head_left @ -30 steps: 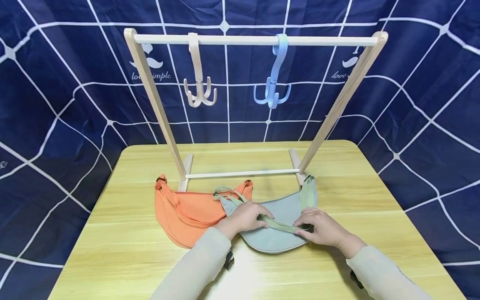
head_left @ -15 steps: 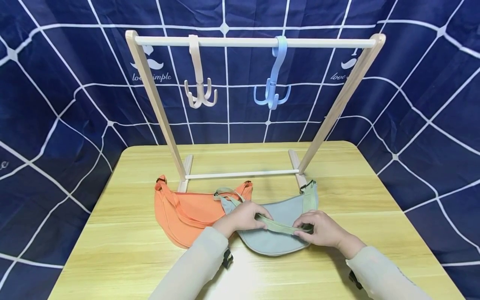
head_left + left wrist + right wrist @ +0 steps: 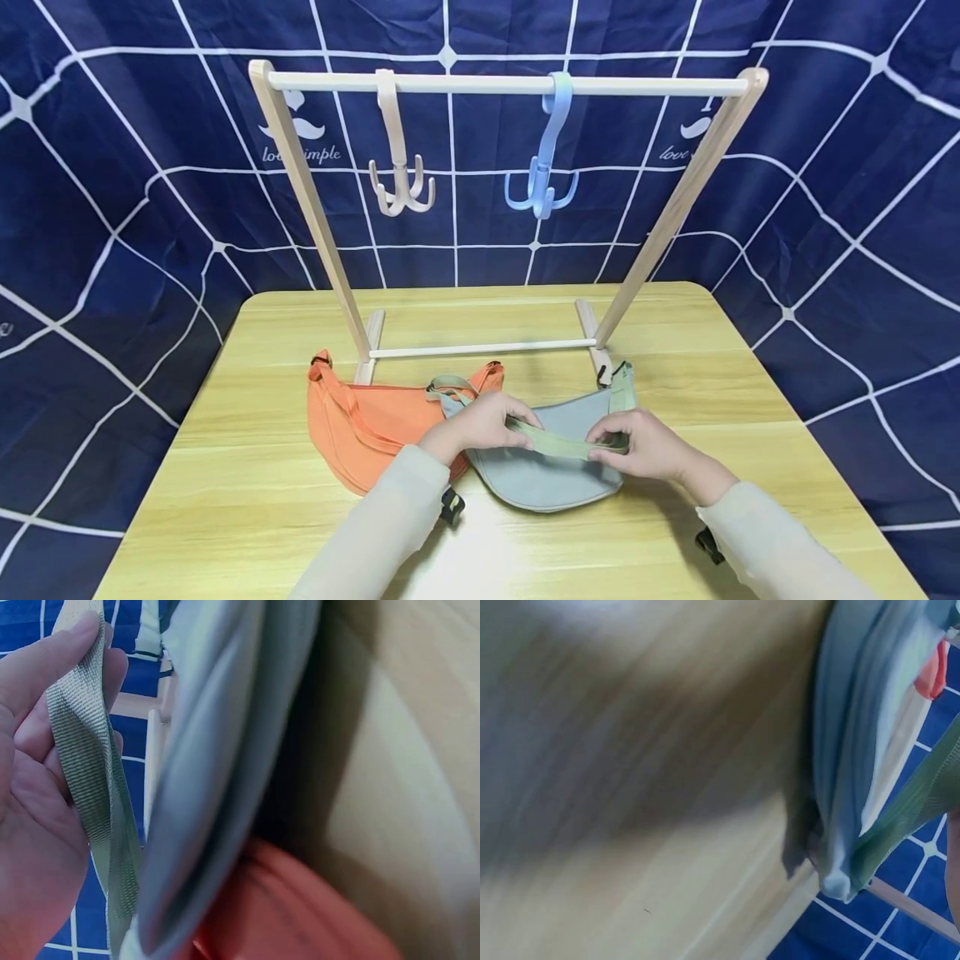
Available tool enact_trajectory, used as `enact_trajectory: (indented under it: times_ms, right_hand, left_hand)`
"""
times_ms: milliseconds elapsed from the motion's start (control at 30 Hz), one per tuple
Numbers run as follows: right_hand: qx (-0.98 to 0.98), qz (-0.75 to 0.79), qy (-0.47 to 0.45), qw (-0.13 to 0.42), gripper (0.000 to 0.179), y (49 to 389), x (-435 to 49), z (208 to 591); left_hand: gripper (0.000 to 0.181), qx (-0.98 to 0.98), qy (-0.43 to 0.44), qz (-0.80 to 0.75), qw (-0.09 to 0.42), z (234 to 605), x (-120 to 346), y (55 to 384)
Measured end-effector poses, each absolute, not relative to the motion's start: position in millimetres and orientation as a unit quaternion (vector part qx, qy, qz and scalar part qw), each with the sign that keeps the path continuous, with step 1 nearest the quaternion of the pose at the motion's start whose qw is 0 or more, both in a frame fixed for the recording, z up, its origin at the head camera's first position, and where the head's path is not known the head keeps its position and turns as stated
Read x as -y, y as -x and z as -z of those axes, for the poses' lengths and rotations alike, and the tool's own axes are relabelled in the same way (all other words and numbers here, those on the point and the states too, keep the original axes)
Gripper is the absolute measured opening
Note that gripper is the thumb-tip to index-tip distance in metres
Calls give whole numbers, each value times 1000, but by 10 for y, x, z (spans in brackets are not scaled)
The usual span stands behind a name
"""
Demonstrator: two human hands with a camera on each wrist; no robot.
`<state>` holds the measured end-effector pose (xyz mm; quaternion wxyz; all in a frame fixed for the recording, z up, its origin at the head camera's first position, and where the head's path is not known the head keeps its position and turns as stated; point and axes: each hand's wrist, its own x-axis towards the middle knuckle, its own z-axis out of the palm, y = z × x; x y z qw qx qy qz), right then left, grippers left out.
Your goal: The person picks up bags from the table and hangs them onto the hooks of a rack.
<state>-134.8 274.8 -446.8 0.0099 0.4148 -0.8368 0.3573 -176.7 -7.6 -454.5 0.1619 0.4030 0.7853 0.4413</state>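
Note:
Both hands hold the green webbing strap (image 3: 558,445) of a grey-blue crescent bag (image 3: 543,485) on the table. My left hand (image 3: 489,421) pinches the strap's left part between thumb and fingers; in the left wrist view the thumb presses on the strap (image 3: 86,757) and the bag (image 3: 217,772) stands close beside. Farther right, my right hand (image 3: 648,446) grips the other part of the strap. Only a sliver of that hand shows in the right wrist view, next to the strap (image 3: 915,799) and the bag's edge (image 3: 847,735). An orange crescent bag (image 3: 390,412) lies at the left, partly under the grey-blue one.
Behind the bags stands a wooden rack (image 3: 318,212) with a white top bar (image 3: 480,83). A beige four-prong hook (image 3: 397,158) and a blue one (image 3: 547,154) hang from it. The yellow wood-grain table (image 3: 225,500) meets dark blue gridded cloth (image 3: 112,167) behind.
Both hands have lifted slightly with the strap, and the strap lies wider and flatter between them. The grey-blue bag has shifted slightly left. The orange bag stays put.

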Motion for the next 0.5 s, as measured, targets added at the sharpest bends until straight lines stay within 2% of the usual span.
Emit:
enact_trajectory:
  times_ms: [233,500]
  right_hand:
    - [829,-371,-417,19,22,1337,-2631,4164]
    - [825,-383,-415,22,22,1319,-2501,3807]
  left_hand:
    - [18,-778,-410,-446,169,4386,119,1829]
    - [20,-785,-413,-435,154,4186,167,1886]
